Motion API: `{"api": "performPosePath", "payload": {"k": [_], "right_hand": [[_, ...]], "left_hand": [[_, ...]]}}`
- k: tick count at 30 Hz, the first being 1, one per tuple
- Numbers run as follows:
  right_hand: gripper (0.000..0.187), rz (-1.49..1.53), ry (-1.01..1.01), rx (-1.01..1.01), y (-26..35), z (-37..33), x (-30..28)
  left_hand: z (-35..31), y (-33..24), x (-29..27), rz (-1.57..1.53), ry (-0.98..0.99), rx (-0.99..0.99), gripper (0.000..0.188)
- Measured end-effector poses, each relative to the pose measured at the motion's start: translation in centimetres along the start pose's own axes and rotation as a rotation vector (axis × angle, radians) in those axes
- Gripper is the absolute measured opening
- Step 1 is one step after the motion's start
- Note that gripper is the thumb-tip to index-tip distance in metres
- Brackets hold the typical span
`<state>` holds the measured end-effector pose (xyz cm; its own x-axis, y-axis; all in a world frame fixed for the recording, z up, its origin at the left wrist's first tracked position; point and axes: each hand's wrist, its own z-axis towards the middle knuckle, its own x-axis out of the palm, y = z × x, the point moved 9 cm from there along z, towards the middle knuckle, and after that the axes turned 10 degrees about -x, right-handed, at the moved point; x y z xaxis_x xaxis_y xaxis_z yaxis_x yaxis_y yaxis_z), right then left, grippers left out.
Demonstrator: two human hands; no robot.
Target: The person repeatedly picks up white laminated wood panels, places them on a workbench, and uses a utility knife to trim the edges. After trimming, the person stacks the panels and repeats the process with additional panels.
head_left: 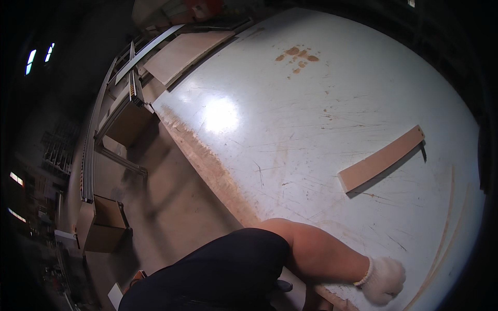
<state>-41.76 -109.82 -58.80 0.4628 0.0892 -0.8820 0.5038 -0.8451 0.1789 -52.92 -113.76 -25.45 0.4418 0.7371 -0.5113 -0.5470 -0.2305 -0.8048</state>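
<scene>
Over tabletop (311, 140), curled gloved hand (385, 281)

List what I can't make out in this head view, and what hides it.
All in the head view:
Left hand: blurred and gloved; its own back hides the palm and anything held.
Right hand: out of sight, beyond the frame or behind something.
Brown board: underside faces the white tabletop; end marks too small.
Dark sleeve: cut off by the lower edge.
Leftmost background: too dark.
</scene>
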Motion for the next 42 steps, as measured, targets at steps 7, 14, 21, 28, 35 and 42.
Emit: {"api": "performPosePath", "payload": {"k": [7,14,21,28,35,42], "right_hand": [[0.03,0.026,0.018,0.005,5.8,-2.5,0.7],[0.03,0.097,0.03,-0.001,14.1,-6.7,1.4],[0.03,0.192,0.1,-0.061,25.3,-16.8,-4.0],[0.03,0.476,0.016,-0.507,51.0,-17.5,-20.0],[0.035,0.412,-0.32,-1.266,89.6,-6.6,-31.4],[0.04,0.647,-0.424,-1.089,109.1,11.8,-33.3]], "left_hand": [[-0.8,-1.3,-1.2,0.047,0.051,-0.022,0.033],[-5.2,0.6,-4.5,0.048,-0.143,-0.127,0.03],[-24.5,-7.9,-13.4,-0.169,-0.571,-0.141,0.029],[-69.5,-18.4,-24.9,-0.131,-0.904,-0.583,0.014],[-107.5,-26.6,-41.0,0.031,-1.601,-1.033,0.014],[-129.7,-26.8,-47.0,-0.267,-1.965,-1.028,0.024]]}}
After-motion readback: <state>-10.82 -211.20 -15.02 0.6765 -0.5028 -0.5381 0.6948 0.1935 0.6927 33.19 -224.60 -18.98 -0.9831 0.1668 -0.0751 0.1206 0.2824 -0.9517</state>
